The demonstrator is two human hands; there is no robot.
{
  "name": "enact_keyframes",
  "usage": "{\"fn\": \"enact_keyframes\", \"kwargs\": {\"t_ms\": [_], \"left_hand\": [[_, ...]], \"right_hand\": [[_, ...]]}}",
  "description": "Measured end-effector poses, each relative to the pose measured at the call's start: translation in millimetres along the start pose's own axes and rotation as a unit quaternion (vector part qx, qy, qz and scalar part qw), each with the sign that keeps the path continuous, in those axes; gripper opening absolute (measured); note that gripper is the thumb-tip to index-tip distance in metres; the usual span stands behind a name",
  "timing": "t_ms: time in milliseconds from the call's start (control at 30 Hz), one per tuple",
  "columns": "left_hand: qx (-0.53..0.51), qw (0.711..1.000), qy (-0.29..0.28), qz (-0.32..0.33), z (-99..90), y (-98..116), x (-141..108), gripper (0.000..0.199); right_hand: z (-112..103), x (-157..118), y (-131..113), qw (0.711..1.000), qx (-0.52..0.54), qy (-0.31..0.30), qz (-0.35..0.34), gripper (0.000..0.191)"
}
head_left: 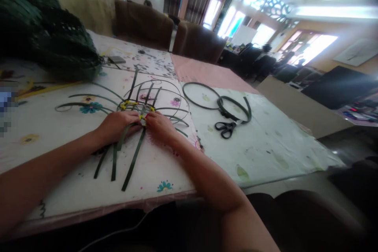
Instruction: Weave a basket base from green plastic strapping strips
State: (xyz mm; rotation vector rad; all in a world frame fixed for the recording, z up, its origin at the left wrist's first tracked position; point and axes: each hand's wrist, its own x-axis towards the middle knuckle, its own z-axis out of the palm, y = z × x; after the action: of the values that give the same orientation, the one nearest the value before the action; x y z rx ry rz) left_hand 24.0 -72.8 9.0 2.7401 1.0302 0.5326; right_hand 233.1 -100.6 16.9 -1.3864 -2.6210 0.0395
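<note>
A partly woven piece of dark green strips [134,163] lies on the flowered tablecloth, its loose ends spreading out on all sides. Yellow ties [126,104] show along the woven middle. My left hand [119,124] is closed on the near left edge of the weave, fingertips pressed against the strips. Close beside it, my right hand [161,126] pinches the near right edge, where a small red and yellow bit shows between the two hands. The fingertips partly hide that spot. Thin wire-like loops [180,92] curve around the far side of the piece.
Black-handled scissors [226,129] lie right of my hands, by a coiled dark strip [236,116] and a thin hoop [201,107]. Dark green woven items [65,47] stand at the far left, near yellow strips [50,88]. Brown chairs [144,25] line the far side.
</note>
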Motion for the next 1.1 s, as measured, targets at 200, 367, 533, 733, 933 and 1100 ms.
{"fn": "enact_keyframes", "kwargs": {"t_ms": [200, 367, 533, 733, 933, 1100], "left_hand": [[0.028, 0.998, -0.022, -0.053, -3.6, 4.5, 3.5, 0.031], [0.030, 0.999, -0.018, -0.042, -2.6, 3.2, 3.5, 0.033], [0.024, 0.999, -0.005, -0.035, -1.2, 1.8, 3.2, 0.033], [0.005, 0.999, -0.014, -0.038, -3.5, 3.5, 3.0, 0.033], [0.005, 0.999, -0.010, -0.046, -3.1, 2.3, 3.3, 0.030], [-0.025, 0.998, -0.030, -0.057, -9.4, 4.6, 5.6, 0.026]], "right_hand": [[-9.7, -6.2, 2.2, 1.000, -0.005, 0.030, 0.004, 0.015], [-16.2, -11.5, -1.4, 0.998, -0.046, 0.037, -0.038, 0.018], [-18.4, -16.3, -8.2, 0.994, -0.095, 0.018, -0.043, 0.023], [-22.3, -19.0, -10.3, 0.993, -0.112, 0.002, -0.025, 0.024], [-23.9, -19.4, -8.2, 0.993, -0.100, 0.011, -0.058, 0.017], [-31.2, -20.9, -10.2, 0.992, -0.092, 0.005, -0.091, 0.021]]}}
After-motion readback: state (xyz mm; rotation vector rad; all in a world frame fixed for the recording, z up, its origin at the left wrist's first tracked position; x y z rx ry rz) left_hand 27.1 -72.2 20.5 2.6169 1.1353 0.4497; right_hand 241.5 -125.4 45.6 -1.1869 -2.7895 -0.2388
